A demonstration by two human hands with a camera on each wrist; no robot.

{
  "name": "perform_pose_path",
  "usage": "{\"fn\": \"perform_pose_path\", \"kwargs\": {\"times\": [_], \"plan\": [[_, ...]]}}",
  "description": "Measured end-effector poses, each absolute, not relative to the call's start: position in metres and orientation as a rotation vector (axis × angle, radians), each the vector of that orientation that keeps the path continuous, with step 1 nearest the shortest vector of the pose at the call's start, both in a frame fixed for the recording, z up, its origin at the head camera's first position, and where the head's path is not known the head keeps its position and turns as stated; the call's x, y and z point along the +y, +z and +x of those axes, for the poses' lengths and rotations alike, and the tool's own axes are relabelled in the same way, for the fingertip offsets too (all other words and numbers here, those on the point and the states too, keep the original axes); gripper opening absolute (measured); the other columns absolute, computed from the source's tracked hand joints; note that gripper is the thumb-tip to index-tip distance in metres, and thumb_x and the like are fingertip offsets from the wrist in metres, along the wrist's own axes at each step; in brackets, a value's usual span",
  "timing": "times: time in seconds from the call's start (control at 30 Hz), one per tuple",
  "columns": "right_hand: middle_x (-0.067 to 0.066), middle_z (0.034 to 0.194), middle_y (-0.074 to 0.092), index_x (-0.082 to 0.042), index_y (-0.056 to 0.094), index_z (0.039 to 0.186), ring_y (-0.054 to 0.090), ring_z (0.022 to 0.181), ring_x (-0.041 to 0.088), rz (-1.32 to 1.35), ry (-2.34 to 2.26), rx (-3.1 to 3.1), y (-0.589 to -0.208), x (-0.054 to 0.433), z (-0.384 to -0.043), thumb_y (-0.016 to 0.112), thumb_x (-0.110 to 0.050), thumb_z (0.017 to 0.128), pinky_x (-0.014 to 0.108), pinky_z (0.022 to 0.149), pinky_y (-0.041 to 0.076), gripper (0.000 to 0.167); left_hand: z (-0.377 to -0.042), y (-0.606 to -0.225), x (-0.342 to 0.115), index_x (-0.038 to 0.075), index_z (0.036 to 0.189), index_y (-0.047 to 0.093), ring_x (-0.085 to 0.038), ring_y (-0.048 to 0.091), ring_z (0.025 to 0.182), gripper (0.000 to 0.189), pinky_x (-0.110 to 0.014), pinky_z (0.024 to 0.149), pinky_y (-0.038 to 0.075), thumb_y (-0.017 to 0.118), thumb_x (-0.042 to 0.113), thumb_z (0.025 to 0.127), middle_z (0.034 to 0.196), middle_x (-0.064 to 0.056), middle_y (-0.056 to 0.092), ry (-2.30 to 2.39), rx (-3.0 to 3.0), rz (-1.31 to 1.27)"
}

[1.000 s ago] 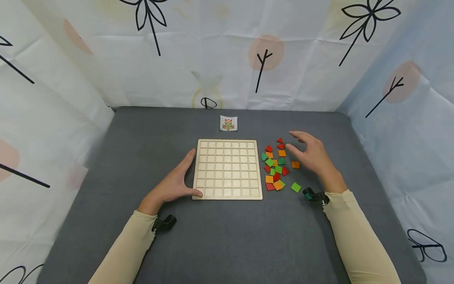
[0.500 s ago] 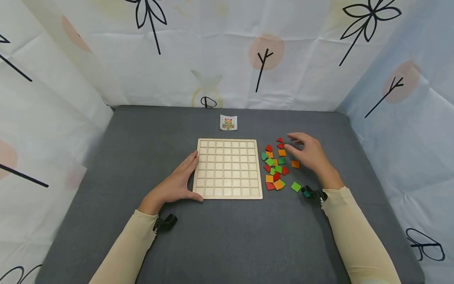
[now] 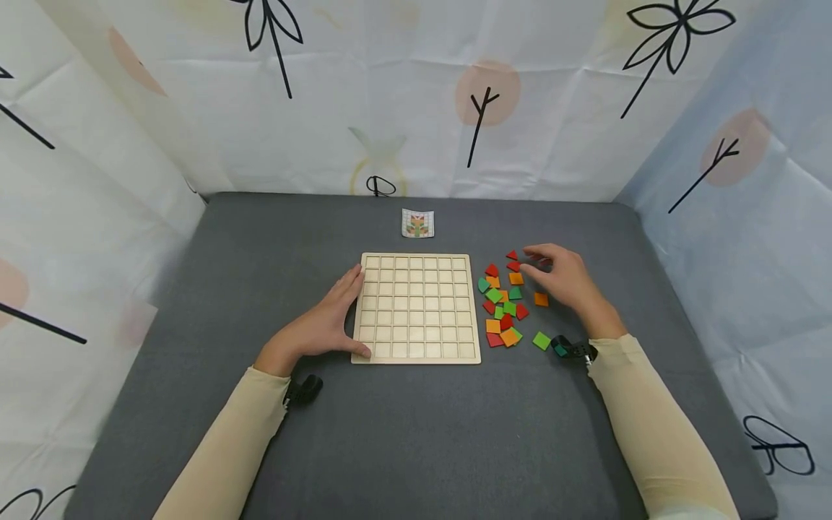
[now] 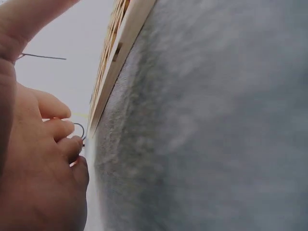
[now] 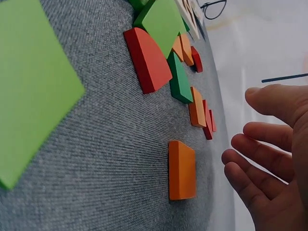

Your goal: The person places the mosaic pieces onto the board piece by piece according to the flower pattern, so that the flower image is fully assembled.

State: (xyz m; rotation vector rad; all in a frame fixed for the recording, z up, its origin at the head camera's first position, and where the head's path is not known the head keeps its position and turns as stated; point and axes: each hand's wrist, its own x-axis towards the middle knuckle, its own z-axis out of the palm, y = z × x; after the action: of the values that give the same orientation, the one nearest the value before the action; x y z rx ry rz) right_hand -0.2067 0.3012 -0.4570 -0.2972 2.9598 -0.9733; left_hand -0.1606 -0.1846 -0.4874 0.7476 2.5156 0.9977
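A light wooden grid board (image 3: 416, 310) lies flat on the table, its square cells bare. My left hand (image 3: 318, 321) is at its left side, thumb at the near left corner and fairly straight fingers along the edge. In the left wrist view the board's side (image 4: 115, 62) runs past that hand. My right hand (image 3: 565, 278) hovers over the right part of the table with thumb and fingers apart, holding nothing. Its fingertips are beside the red pieces (image 3: 513, 266) at the pile's far end. In the right wrist view an orange square tile (image 5: 183, 171) lies below the loosely bent fingers (image 5: 260, 159).
Several red, orange and green flat tiles lie in a loose pile right of the board, among them a light green square (image 3: 542, 341) set apart nearer me. A small card with a coloured pattern (image 3: 417, 224) lies beyond the board. Patterned white cloth (image 3: 416, 94) hangs behind the grey table (image 3: 416, 433).
My right hand has drifted slightly left toward the red pieces, and its thumb and fingers have come a little closer together. My left hand stays at the board's edge with small shifts.
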Motion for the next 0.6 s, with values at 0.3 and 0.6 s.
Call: {"fn": "perform_pose_path", "kwargs": {"times": [0.3, 0.6], "plan": [[0.024, 0.135, 0.067, 0.001, 0.066, 0.146, 0.065, 0.117, 0.043, -0.289, -0.977, 2.927, -0.460, 0.296, -0.212, 0.073, -0.026, 0.108, 0.062, 0.099, 0.053, 0.047, -0.168, -0.492, -0.183, 0.002, 0.173, -0.002, -0.034, -0.010, 0.166, 0.152, -0.065, 0.129, 0.013, 0.102, 0.050, 0.074, 0.181, -0.011, -0.012, 0.988, 2.528, 0.746], [0.023, 0.130, 0.068, 0.001, 0.067, 0.145, 0.066, 0.113, 0.039, -0.266, -0.928, 2.921, -0.461, 0.298, -0.214, 0.072, -0.023, 0.108, 0.059, 0.096, 0.054, 0.044, -0.167, -0.498, -0.184, 0.002, 0.174, 0.000, -0.032, -0.007, 0.166, 0.153, -0.061, 0.131, 0.010, 0.099, 0.059, 0.073, 0.182, -0.009, -0.010, 0.905, 2.590, 0.786]]}}
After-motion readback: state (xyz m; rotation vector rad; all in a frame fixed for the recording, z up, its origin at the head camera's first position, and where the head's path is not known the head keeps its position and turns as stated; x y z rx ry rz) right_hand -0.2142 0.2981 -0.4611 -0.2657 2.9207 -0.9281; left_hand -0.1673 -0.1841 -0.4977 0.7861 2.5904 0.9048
